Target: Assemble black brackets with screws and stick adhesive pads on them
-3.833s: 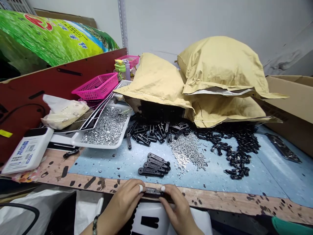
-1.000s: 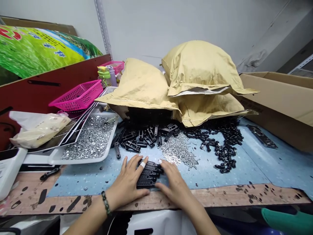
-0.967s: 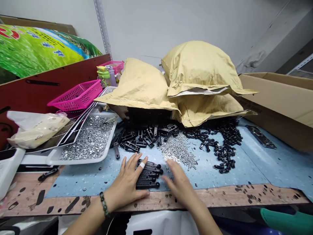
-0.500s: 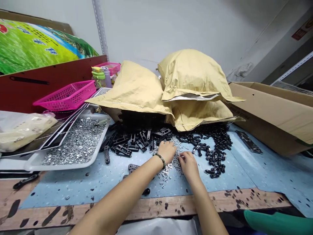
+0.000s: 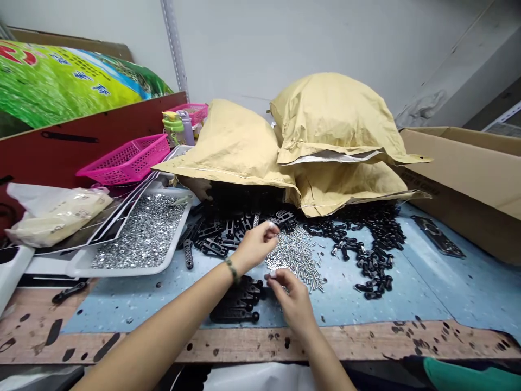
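My left hand (image 5: 255, 245) hovers over the left side of a pile of small silver screws (image 5: 303, 256), its fingertips pinched together on something too small to name. My right hand (image 5: 292, 296) is lower and nearer to me, beside a stack of black perforated strips (image 5: 237, 303). Its taped thumb and forefinger are also pinched, and what they hold cannot be made out. A heap of loose black plastic parts (image 5: 222, 234) lies just behind my left hand.
A white tray of silver nuts (image 5: 140, 234) sits at the left, with a pink basket (image 5: 127, 157) behind it. Brown paper sacks (image 5: 325, 119) are piled at the back, and more black parts (image 5: 376, 244) lie to the right. A cardboard box (image 5: 468, 174) stands far right.
Both hands have pulled back from the screw pile. My left hand has lifted with its fingertips pinched. My right hand has come back toward the stack of black strips.
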Tool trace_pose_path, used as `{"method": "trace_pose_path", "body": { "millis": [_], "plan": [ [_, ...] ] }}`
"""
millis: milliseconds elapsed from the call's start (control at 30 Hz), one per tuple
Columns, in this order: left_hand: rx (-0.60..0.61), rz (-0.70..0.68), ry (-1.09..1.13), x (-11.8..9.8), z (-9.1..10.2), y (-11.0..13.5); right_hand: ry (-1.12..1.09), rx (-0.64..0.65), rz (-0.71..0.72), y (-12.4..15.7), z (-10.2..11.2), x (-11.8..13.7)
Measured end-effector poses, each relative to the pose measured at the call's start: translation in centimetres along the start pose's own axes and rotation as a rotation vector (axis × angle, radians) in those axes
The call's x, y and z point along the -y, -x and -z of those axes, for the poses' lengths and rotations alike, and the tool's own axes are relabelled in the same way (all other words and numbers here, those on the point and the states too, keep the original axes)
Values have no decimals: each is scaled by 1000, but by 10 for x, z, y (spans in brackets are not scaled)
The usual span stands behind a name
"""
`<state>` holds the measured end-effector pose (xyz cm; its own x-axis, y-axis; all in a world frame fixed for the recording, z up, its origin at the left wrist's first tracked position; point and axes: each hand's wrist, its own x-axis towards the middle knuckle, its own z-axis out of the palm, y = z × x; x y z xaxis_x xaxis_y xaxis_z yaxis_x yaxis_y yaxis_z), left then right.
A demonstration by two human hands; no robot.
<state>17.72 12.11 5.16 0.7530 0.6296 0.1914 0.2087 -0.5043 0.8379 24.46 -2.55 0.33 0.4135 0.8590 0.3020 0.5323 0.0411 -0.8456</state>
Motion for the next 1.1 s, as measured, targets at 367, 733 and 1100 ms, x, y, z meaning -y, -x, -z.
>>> {"method": "trace_pose_path", "body": {
  "millis": [367, 733, 1100],
  "plan": [
    [-32, -17, -201, 16, 25, 129, 275, 142, 239, -7, -32, 3],
    [-84, -191, -526, 22, 7, 134, 408, 110, 293, -5, -33, 3],
    [-59, -181, -485, -3, 24, 101, 546, -97, 11, -29, 39, -38]
  ]
}}
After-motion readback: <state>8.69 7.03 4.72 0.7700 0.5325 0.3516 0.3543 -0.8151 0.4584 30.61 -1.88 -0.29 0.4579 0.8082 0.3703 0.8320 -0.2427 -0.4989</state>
